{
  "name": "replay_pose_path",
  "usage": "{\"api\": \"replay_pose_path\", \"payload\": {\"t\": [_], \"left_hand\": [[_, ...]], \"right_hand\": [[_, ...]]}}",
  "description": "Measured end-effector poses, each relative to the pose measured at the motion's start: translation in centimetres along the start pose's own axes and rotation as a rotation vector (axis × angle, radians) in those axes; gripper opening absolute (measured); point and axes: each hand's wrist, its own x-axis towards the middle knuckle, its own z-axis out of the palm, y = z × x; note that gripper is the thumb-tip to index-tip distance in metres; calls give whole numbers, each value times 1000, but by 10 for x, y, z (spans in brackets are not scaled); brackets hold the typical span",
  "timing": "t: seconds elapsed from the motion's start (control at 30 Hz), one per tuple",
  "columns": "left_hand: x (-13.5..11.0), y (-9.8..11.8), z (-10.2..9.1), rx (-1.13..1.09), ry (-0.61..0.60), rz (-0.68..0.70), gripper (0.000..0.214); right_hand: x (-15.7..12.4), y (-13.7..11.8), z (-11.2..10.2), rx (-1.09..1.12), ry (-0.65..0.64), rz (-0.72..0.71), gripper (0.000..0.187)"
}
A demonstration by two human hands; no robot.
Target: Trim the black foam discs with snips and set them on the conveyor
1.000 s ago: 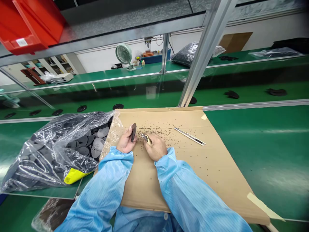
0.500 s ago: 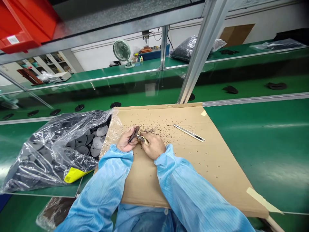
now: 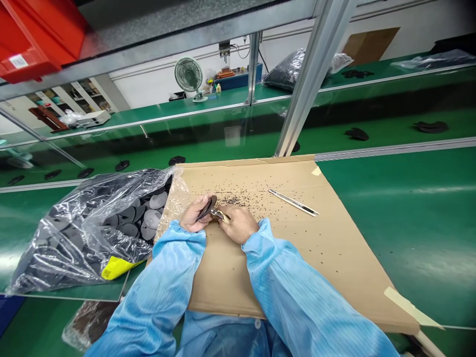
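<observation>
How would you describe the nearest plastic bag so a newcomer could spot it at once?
On the green workbench, find the cardboard sheet. Against its left edge lies a clear plastic bag of grey discs. Unlike the farther bag, it shows a yellow label.

No writing can be read here. The white label on the red plastic bin (image 3: 37,37) is too blurred, as are the printed patch on the yellow sticker (image 3: 117,267) on the clear plastic bag (image 3: 55,248) and the pressed marks on a grey round disc (image 3: 151,218).
</observation>
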Motion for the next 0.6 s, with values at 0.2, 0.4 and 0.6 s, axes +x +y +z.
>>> {"api": "replay_pose_path", "payload": {"t": [0.2, 0.4, 0.6], "left_hand": [[2, -1, -4, 78, -57, 4, 34], [0, 0, 0, 118, -16, -30, 35], [2, 1, 8, -52, 56, -19, 19]], "right_hand": [[0, 0, -6, -78, -77, 53, 17], [0, -2, -14, -126, -181, 98, 16], [0, -2, -6, 325, -42, 179, 11]]}}
